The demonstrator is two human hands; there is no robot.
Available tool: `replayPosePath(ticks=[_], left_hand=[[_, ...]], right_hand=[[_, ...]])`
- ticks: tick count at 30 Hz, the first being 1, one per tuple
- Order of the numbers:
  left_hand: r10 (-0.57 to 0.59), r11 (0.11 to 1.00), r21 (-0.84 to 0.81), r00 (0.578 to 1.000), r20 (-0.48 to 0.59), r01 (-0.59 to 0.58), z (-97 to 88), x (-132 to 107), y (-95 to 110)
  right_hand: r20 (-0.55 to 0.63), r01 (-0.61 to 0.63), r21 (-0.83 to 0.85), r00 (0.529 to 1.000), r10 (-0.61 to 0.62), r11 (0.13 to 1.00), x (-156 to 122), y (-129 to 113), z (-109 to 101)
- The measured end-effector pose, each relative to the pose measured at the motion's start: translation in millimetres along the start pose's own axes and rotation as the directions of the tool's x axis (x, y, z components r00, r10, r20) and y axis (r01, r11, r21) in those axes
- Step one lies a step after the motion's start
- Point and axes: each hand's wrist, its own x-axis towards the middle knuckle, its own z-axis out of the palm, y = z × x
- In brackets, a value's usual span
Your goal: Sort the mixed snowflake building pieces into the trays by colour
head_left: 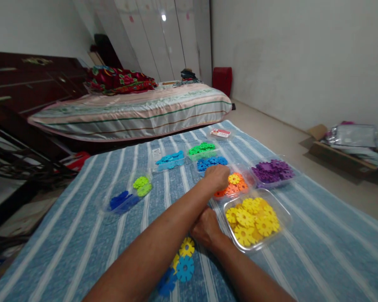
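Note:
My left hand (217, 177) reaches across to the tray of orange discs (236, 189). Its fingers are curled down into the tray, and what they pinch is hidden. A single yellow disc (234, 179) lies on the orange ones beside its knuckles. My right hand (206, 230) rests on the blue striped cloth (318, 251) under my left forearm. It is closed at the edge of a cluster of joined yellow and blue discs (183, 260). A clear tray of yellow discs (253, 221) sits just right of that hand.
Other clear trays hold purple discs (272, 171), dark blue discs (211, 162), green discs (201, 149), light blue discs (170, 159), and lime with blue discs (130, 195). A small card packet (220, 133) lies at the far edge. A mattress (135, 111) lies beyond, and a cardboard box (343, 155) stands at right.

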Motion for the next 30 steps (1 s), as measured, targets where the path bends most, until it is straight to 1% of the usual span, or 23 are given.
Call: replayPosePath(ticks=[6,11,15,19,21,24,26,28,29,30], left_hand=[[-0.012,0.999,0.051,1.0,0.008,0.012,9.9,7,3],[-0.028,0.997,0.074,1.0,-0.013,0.029,7.3,3,1],[-0.039,0.994,0.095,0.998,-0.045,0.043,-3.3,-6,-1],[-0.039,0.993,0.11,0.996,-0.077,0.047,-21.5,-17,1],[-0.018,0.992,0.123,0.996,-0.092,0.03,-31.6,-22,3],[0.051,0.992,0.118,0.991,-0.121,-0.037,-43.5,-26,6],[0.085,0.994,0.079,0.986,-0.142,-0.074,-47.7,-28,6],[0.091,0.996,0.012,0.984,-0.152,-0.09,-49.2,-30,7],[0.088,0.994,-0.046,0.986,-0.139,-0.095,-49.4,-32,8],[0.096,0.986,-0.13,0.991,-0.096,-0.108,-49.4,-34,9]], right_hand=[[0.004,-0.026,0.021,1.0,0.026,0.999,0,7,11],[0.04,0.0,-0.027,0.999,0.001,1.0,2,6,8],[0.012,0.006,-0.011,1.0,-0.006,1.0,2,0,-1],[0.01,0.031,0.014,0.999,-0.031,0.999,2,-6,-8],[0.019,0.052,0.002,0.998,-0.052,0.999,3,-7,-10],[0.031,0.069,-0.018,0.997,-0.068,0.997,4,-8,-11],[0.038,0.071,-0.027,0.997,-0.07,0.997,4,-8,-11],[0.041,0.065,-0.037,0.997,-0.064,0.997,4,-9,-12],[0.044,0.062,-0.043,0.997,-0.06,0.997,4,-10,-13],[0.048,0.058,-0.049,0.997,-0.055,0.997,4,-10,-13]])
